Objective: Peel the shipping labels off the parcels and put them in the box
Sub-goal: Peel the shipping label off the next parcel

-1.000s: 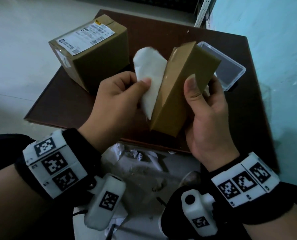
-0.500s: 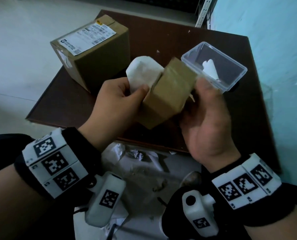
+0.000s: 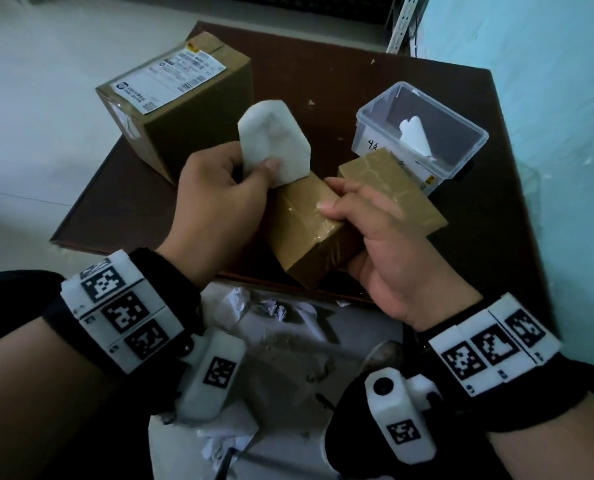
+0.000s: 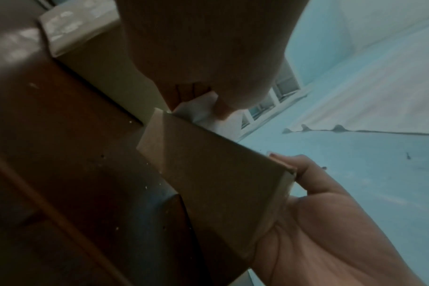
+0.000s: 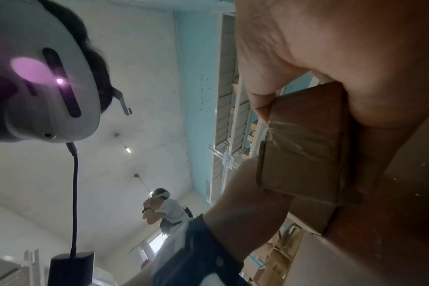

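The left hand (image 3: pixel 215 199) pinches a white, curled paper shipping label (image 3: pixel 274 147) between thumb and curled fingers, the sheet standing up at about 12 o'clock from the knuckles; whether its lower edge still clings to the parcel I cannot tell, since the thumb hides that seam. The right hand (image 3: pixel 385 237) wraps a small, tape-wrapped brown cardboard parcel (image 3: pixel 309 230), thumb pressed along its top face, fingers curled beneath. The clear, open-topped plastic box (image 3: pixel 461 133) sits on the dark brown wooden table (image 3: pixel 122 188) at roughly 2 o'clock from the hands, with a white peeled label (image 3: pixel 415 136) already inside. A larger brown cardboard parcel (image 3: pixel 198 133) at 11 o'clock still wears its printed white label (image 3: pixel 170 81). To finish this peel well, I judge it best to pull low and steady, back along the parcel's face rather than straight up, with the right thumb braced close to the peel line so the paper does not tear, then carry it toward 2 o'clock and drop it clear of the box rim.
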`<action>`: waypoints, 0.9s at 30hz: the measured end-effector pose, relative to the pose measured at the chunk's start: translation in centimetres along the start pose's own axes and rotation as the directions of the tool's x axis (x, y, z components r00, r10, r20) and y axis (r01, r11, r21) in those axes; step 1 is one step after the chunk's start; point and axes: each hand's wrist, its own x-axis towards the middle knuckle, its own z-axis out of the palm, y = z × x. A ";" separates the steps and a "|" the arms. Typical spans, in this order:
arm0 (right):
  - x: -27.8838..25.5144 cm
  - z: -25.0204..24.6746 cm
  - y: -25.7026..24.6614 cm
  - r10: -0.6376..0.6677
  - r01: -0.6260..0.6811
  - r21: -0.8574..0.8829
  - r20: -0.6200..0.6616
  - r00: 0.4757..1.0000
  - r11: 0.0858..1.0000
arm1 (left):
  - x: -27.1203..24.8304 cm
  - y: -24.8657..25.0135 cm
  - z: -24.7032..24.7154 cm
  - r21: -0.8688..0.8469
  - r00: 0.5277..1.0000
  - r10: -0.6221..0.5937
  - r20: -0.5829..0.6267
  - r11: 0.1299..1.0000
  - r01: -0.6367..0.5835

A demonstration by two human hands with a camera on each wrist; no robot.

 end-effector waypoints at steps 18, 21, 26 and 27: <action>-0.4 -0.4 -0.3 -0.090 0.090 -0.062 0.003 0.996 0.994 | 1.1 -0.6 -1.1 -0.140 1.000 0.010 0.015 0.990 -0.008; -0.2 -0.5 -0.6 -0.108 0.108 0.016 -0.001 0.994 0.994 | 0.9 -0.4 -1.1 -0.148 0.980 0.143 0.139 0.981 -0.123; 0.1 -0.8 -0.4 -0.125 0.125 -0.002 -0.011 0.992 0.992 | 0.9 -0.6 -1.1 -0.002 0.957 0.198 0.211 0.979 -0.202; 0.2 -0.8 -0.3 -0.131 0.131 -0.004 -0.018 0.991 0.991 | 0.9 -0.6 -1.1 -0.029 0.958 0.193 0.214 0.981 -0.191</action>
